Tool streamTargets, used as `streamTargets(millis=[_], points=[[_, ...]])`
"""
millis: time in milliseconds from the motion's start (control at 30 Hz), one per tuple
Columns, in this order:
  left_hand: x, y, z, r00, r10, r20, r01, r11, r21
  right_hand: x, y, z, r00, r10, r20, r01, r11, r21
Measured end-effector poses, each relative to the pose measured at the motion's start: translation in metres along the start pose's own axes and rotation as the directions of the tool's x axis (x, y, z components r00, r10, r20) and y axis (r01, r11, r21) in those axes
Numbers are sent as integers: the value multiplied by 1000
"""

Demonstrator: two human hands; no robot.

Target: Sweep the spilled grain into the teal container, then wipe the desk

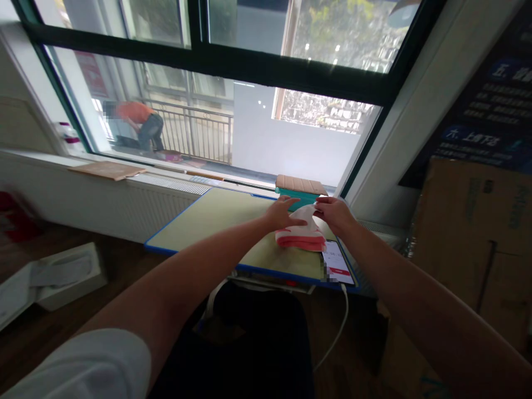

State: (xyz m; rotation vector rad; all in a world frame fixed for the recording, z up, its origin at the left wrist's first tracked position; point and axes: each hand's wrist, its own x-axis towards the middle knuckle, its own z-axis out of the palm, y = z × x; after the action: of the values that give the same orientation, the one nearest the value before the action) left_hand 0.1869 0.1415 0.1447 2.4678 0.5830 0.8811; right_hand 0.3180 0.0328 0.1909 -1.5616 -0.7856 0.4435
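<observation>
A folded cloth (300, 239) with red and white stripes lies on a small yellow table with a blue edge (216, 219). My left hand (284, 213) rests on the cloth's top left with fingers closed over its upper layer. My right hand (333, 213) pinches the white upper corner of the cloth, lifting it slightly. Both arms reach forward from the bottom of the view.
A phone (337, 264) with a lit screen lies at the table's right front corner, a white cable hanging from it. A teal box with a tan lid (300, 191) stands behind the cloth. Cardboard boxes (474, 233) stand right. Beyond the window a person bends on a balcony.
</observation>
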Motion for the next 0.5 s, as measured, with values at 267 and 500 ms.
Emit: streamTargets(millis=[267,500], points=[[-9,43,-55,993,-114,38,119,973,-199,-18,-45,24,999,-34,23,30,987,156],[-12,45,-108,963,-231,-139,178,932,-315,-21,-67,55,993,-107,53,91,967,240]])
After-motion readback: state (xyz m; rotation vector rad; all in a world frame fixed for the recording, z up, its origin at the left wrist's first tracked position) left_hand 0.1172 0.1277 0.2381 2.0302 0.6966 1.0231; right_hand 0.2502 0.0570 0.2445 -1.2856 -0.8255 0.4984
